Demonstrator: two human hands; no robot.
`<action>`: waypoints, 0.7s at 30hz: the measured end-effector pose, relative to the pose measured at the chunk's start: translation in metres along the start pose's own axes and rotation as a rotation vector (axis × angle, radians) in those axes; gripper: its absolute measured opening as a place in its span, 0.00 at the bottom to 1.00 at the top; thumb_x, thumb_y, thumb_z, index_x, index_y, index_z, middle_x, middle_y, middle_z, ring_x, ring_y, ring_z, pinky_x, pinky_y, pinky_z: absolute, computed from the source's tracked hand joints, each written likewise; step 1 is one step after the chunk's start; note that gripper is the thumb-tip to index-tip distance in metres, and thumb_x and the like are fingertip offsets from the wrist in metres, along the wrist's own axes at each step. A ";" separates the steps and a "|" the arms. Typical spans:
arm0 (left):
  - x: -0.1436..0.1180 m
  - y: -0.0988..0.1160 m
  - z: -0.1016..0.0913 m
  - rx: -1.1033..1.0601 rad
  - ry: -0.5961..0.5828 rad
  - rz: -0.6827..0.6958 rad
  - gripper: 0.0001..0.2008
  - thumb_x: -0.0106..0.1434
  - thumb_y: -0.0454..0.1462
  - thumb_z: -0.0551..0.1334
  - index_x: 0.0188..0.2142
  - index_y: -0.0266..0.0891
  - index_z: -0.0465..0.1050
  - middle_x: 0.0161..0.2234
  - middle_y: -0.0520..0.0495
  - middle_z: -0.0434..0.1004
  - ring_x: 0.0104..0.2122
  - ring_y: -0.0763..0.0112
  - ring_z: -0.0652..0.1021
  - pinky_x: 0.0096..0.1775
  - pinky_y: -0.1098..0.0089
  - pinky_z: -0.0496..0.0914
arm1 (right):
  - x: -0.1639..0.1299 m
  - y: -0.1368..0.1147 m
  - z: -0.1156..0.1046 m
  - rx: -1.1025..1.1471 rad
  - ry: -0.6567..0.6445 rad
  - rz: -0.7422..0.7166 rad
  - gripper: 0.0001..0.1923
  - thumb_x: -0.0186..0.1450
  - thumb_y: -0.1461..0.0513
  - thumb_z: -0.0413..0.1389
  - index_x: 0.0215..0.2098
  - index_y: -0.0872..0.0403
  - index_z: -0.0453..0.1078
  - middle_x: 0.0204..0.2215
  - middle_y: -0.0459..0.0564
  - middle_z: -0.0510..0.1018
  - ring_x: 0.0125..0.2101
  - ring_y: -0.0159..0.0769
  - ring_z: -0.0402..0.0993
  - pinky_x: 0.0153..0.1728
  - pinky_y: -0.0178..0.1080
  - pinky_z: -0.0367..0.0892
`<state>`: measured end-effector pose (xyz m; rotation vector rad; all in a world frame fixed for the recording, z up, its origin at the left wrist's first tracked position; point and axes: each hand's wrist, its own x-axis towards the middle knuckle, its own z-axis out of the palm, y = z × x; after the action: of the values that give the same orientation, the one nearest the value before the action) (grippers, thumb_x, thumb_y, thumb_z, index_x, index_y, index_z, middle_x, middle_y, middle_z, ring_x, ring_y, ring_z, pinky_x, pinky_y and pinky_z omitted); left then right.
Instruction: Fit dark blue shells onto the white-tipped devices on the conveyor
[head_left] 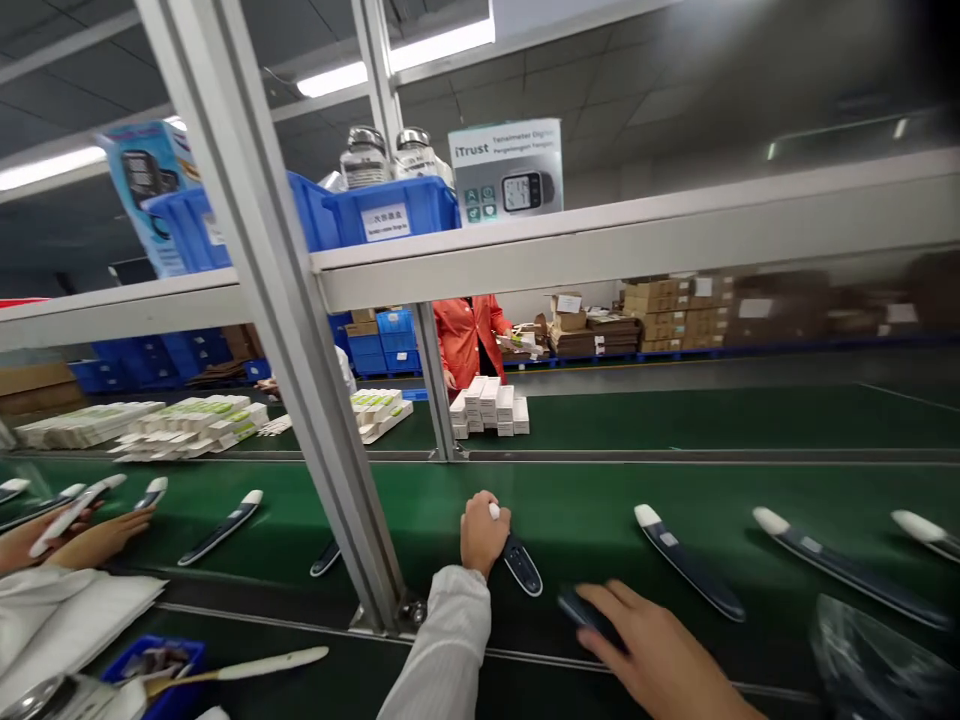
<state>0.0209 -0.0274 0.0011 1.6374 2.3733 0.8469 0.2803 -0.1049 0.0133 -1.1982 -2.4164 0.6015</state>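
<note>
On the green conveyor belt [585, 500], the left hand [484, 532], arm outstretched, grips a dark-blue, white-tipped slim plastic device [517, 558]. Right hand [649, 650], nearer, closes on a blurred dark object [585, 607].

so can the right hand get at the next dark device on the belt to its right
Probably yes: the right hand already rests on a small dark item, and the belt between it and the next device is bare, with nothing in the way.
</note>
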 end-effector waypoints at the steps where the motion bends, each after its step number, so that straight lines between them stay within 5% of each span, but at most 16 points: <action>1: 0.000 0.003 0.001 -0.006 0.005 -0.001 0.04 0.62 0.36 0.55 0.37 0.43 0.66 0.42 0.48 0.75 0.46 0.64 0.73 0.46 0.68 0.62 | 0.018 -0.010 0.004 -0.057 0.009 -0.024 0.17 0.70 0.57 0.49 0.55 0.44 0.70 0.44 0.52 0.77 0.36 0.43 0.78 0.35 0.40 0.73; 6: -0.001 0.014 0.010 -0.044 0.012 0.007 0.04 0.62 0.36 0.55 0.37 0.43 0.65 0.41 0.49 0.75 0.46 0.63 0.73 0.46 0.67 0.62 | 0.065 -0.038 0.031 -0.253 0.056 0.048 0.12 0.69 0.61 0.53 0.49 0.52 0.72 0.41 0.53 0.77 0.37 0.43 0.78 0.33 0.38 0.70; 14: 0.000 0.027 0.030 -0.035 0.021 0.058 0.04 0.62 0.38 0.55 0.37 0.44 0.65 0.40 0.49 0.75 0.46 0.63 0.73 0.46 0.66 0.61 | 0.053 -0.016 0.027 -0.304 -0.011 0.051 0.24 0.68 0.59 0.54 0.62 0.49 0.65 0.44 0.55 0.77 0.45 0.48 0.75 0.41 0.42 0.70; 21: -0.002 0.039 0.039 -0.017 -0.012 0.059 0.10 0.64 0.38 0.54 0.44 0.43 0.67 0.44 0.46 0.76 0.49 0.62 0.74 0.49 0.66 0.62 | 0.051 -0.010 0.021 -0.302 0.033 0.098 0.25 0.66 0.61 0.56 0.61 0.46 0.66 0.50 0.56 0.76 0.48 0.52 0.73 0.45 0.50 0.71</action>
<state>0.0696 -0.0048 -0.0114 1.7088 2.3141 0.8623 0.2340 -0.0735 0.0085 -1.4396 -2.4940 0.2452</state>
